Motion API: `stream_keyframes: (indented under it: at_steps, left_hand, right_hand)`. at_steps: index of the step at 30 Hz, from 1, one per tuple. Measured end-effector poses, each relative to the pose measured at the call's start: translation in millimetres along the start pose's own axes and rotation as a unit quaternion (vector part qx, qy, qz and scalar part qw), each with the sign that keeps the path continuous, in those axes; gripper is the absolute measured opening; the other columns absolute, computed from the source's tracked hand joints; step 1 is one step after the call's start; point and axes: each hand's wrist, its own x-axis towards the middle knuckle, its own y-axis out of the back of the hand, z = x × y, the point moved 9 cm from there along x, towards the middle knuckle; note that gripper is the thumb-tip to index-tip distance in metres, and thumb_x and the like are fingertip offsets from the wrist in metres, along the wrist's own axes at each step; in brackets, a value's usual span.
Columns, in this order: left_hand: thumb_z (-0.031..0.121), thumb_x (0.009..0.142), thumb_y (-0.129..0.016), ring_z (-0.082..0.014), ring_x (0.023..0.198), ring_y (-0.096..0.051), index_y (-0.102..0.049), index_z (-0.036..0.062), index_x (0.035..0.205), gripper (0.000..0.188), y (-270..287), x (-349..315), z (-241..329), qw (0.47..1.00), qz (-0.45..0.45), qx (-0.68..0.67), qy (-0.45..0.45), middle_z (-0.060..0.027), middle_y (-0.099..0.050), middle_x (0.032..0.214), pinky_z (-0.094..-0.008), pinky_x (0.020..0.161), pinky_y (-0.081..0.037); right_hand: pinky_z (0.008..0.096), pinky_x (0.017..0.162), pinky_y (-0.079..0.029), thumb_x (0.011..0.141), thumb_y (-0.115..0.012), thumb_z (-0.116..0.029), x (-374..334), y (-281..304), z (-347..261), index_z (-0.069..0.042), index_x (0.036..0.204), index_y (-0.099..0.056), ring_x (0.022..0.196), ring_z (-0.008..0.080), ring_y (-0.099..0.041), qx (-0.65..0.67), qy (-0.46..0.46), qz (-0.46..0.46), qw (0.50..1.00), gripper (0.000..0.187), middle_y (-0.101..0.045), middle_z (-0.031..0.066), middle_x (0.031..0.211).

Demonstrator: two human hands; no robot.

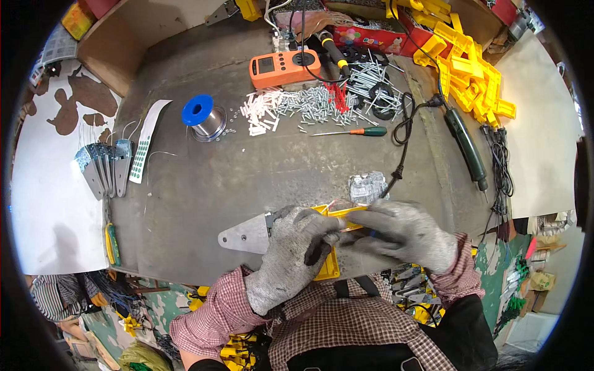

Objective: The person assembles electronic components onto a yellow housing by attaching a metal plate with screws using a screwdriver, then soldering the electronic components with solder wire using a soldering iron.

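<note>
At the table's near edge, both my hands, in grey work gloves, meet over a yellow plastic housing (329,266). My left hand (291,247) is closed round its left side. A flat grey metal plate (244,235) with a tapered end sticks out to the left of that hand. My right hand (402,232) is slightly blurred, with its fingers bent together over the housing's right side; what they pinch is hidden. Thin pale wires (337,204) show at the housing's far end. Just beyond lies a crumpled grey-white piece (368,187).
Farther back are a solder spool (213,120), an orange meter (284,68), piled screws (315,102) and a screwdriver (365,131). A dark corded tool (464,148) lies right, below heaped yellow housings (470,68). Metal plates (102,167) and yellow-green cutters (112,244) are left.
</note>
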Motion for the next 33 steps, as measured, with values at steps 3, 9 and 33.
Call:
stream_keyframes:
  at_steps: [3, 9, 33]
  left_hand:
    - [0.003, 0.086, -0.067, -0.0287, 0.097, -0.063, -0.061, 0.0055, 0.112, 0.027, -3.1, -2.5, -14.0, 0.994, 0.002, -0.083, 0.068, -0.0112, -0.065, 0.103, -0.0412, 0.088, -0.049]
    - [0.009, 0.088, -0.07, -0.0247, 0.11, -0.061, -0.063, 0.0049, 0.109, 0.023, 1.6, -8.0, -28.7, 0.976, 0.032, -0.194, 0.098, -0.0126, -0.065, 0.114, -0.0377, 0.095, -0.047]
    - [0.007, 0.088, -0.067, -0.018, 0.091, -0.064, -0.064, -0.0007, 0.105, 0.019, 0.5, -2.6, -41.0, 0.933, 0.044, -0.326, 0.148, -0.0099, -0.065, 0.096, -0.0327, 0.084, -0.052]
  right_hand:
    - [0.0373, 0.076, -0.054, 0.084, -0.07, -0.012, 10.8, -14.9, 3.8, -0.008, 0.111, -0.066, 0.089, 0.0312, -0.067, -0.095, 0.038, -0.043, 0.994, 0.028, -0.067, 0.0126, 0.096]
    - [0.0312, 0.076, -0.052, 0.095, -0.06, -0.007, 18.0, 13.8, 20.3, -0.002, 0.113, -0.062, 0.086, 0.0207, -0.067, 0.196, -0.022, 0.078, 0.977, 0.019, -0.065, 0.0114, 0.094]
    - [0.0276, 0.07, -0.048, 0.088, -0.069, -0.013, 27.6, -15.4, 21.4, -0.005, 0.102, -0.066, 0.079, 0.0112, -0.059, 0.188, -0.029, 0.05, 0.98, 0.016, -0.065, 0.0053, 0.09]
